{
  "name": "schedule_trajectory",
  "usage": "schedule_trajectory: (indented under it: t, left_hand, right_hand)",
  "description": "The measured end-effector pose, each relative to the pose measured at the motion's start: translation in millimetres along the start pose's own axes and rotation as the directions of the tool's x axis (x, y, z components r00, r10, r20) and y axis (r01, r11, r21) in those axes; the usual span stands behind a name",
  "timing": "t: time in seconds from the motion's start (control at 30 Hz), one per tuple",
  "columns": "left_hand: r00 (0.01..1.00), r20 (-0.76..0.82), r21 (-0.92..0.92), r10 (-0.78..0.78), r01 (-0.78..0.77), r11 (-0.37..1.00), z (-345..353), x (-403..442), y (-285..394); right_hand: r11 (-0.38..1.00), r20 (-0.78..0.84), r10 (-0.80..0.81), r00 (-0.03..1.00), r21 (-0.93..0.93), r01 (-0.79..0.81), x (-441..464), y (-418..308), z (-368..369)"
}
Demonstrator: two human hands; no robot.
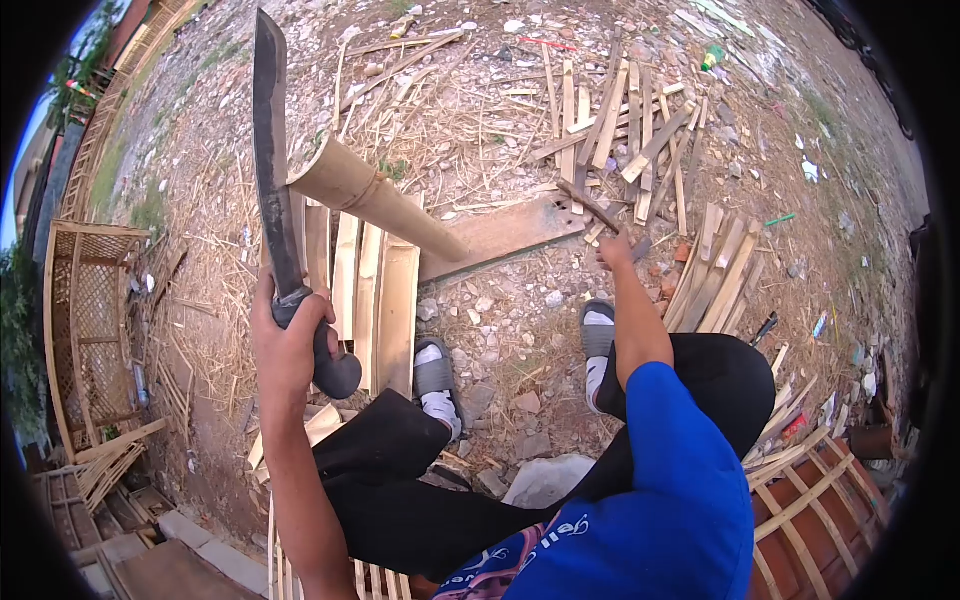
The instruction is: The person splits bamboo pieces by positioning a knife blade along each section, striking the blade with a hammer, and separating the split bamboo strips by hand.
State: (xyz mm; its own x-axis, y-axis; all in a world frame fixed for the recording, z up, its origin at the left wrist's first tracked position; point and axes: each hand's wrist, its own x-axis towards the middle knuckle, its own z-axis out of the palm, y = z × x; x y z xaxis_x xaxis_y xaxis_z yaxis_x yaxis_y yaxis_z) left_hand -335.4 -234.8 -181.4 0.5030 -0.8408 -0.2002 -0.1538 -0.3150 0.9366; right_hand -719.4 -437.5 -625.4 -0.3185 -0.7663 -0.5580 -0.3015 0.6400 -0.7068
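Beside the wide, open end of the bamboo tube (pixel 400 212), a machete (pixel 268 150) stands upright, its handle wrapped by the closed fingers of the left hand (pixel 292 335). Blade and tube seem to meet at that rim, though whether the edge bites or merely rests there I cannot tell. The tube itself slants across the ground ahead of the feet, its narrower end over the wooden board (pixel 530 228). Beyond that narrower end, to the right, the right hand (pixel 615 252) is curled around a dark stick (pixel 590 205). Nearer the body than the tube lie split bamboo pieces (pixel 400 300); farther off, to its right, is a loose pile of slats (pixel 650 130).

The tube should handle as stiff and hollow, fairly light for its bulk, smooth enough to roll or slip, and likely to split along its grain. The safest hold is probably around its middle, near the raised node, well away from the blade and the rim, which may be sharp or splintery
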Motion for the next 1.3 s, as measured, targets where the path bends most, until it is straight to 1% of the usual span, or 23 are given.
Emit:
schedule_trajectory:
  t: [0.03, 0.1, 0.17, 0.23, 0.3, 0.33, 0.37, 0.43, 0.5, 0.53, 0.6, 0.63, 0.7, 0.8, 0.9, 0.93, 1.0, 1.03, 1.1, 1.2, 1.23, 1.3]
  left_hand:
    - [1.0, -0.017, -0.009, -0.012, 0.012, 1.0, -1, 0, 1]
    - [1.0, 0.009, 0.01, -0.013, 0.013, 1.0, -3, 1, 0]
    - [1.0, 0.004, 0.011, -0.005, 0.005, 1.0, -7, 0, -1]
    - [1.0, 0.003, 0.036, -0.005, 0.005, 0.999, -10, 0, -4]
    - [1.0, 0.02, 0.05, 0.001, -0.002, 0.999, -8, -1, 0]
    - [0.999, 0.053, 0.019, -0.008, 0.007, 1.0, -11, -2, -2]
    - [0.998, 0.063, 0.054, -0.001, -0.003, 0.999, -12, -4, -2]
    - [0.997, 0.071, 0.088, 0.002, -0.008, 0.996, -14, -9, -3]
    - [0.996, 0.089, 0.11, -0.026, 0.016, 0.994, -16, -17, -4]
    - [0.995, 0.094, 0.121, -0.02, 0.009, 0.993, -15, -20, -3]
    - [0.996, 0.092, 0.134, -0.006, -0.006, 0.991, -14, -25, 0]
    - [0.996, 0.088, 0.123, -0.009, -0.001, 0.992, -14, -27, 0]
    - [0.995, 0.1, 0.172, -0.016, -0.001, 0.985, -17, -27, 0]
    - [0.995, 0.096, 0.196, -0.006, -0.013, 0.98, -21, -29, -1]
    - [0.994, 0.112, 0.205, -0.019, -0.005, 0.979, -23, -30, 1]
    - [0.995, 0.1, 0.195, -0.023, 0.003, 0.981, -22, -30, 3]
    - [0.996, 0.068, 0.17, -0.049, 0.037, 0.985, -20, -33, 5]
    - [0.995, 0.062, 0.144, -0.084, 0.074, 0.987, -20, -33, 6]
    - [0.995, 0.059, 0.112, -0.082, 0.075, 0.991, -21, -28, 0]
    - [0.993, 0.085, 0.109, -0.079, 0.07, 0.992, -20, -20, -2]
    - [0.993, 0.087, 0.106, -0.078, 0.069, 0.992, -18, -21, 2]
    - [0.993, 0.101, 0.101, -0.068, 0.058, 0.993, -16, -20, 4]
  right_hand:
    - [0.999, 0.018, 0.043, 0.999, -0.026, -0.043, -3, -13, 1]
    - [0.992, 0.038, 0.125, 0.991, 0.03, -0.126, 9, -20, 4]
    - [0.984, 0.078, 0.175, 0.981, -0.022, -0.174, 8, -34, 2]
    - [0.985, 0.035, 0.142, 0.989, -0.1, -0.138, 46, -14, 11]
    - [0.982, 0.033, 0.111, 0.993, -0.156, -0.105, 43, -16, 11]
    - [0.978, 0.026, 0.071, 0.997, -0.199, -0.064, 65, 1, 17]
    - [0.969, 0.017, 0.038, 0.999, -0.244, -0.033, 84, 19, 21]
    - [0.961, 0.148, 0.123, 0.981, -0.264, -0.08, 38, -8, 14]
    - [0.937, 0.252, 0.274, 0.928, -0.289, -0.198, -9, -31, 7]
    - [0.925, 0.211, 0.165, 0.964, -0.372, -0.077, 1, -1, 20]
    - [0.815, 0.119, -0.061, 0.991, -0.567, 0.118, 26, 64, 45]
    - [0.789, 0.124, -0.214, 0.969, -0.562, 0.246, -4, 62, 41]
    - [0.846, 0.105, -0.151, 0.983, -0.501, 0.183, -51, 29, 36]
    - [0.866, -0.055, -0.231, 0.971, -0.467, 0.179, -50, 33, 57]
    - [0.809, 0.128, -0.145, 0.981, -0.555, 0.192, -21, 43, 72]
    - [0.875, 0.082, -0.133, 0.988, -0.458, 0.156, -12, 49, 77]
    - [0.962, 0.004, -0.088, 0.996, -0.26, 0.086, 4, 67, 86]
    - [0.99, -0.02, -0.057, 0.998, -0.13, 0.054, 13, 78, 93]
    - [0.99, -0.06, 0.004, 0.998, 0.139, 0.004, 30, 90, 103]
    - [0.999, -0.314, 0.003, 0.949, 0.05, 0.014, 8, 61, 107]
    - [0.999, -0.27, 0.034, 0.962, -0.002, -0.036, 1, 49, 102]
    - [0.946, -0.202, 0.132, 0.97, 0.317, -0.063, -2, 42, 105]
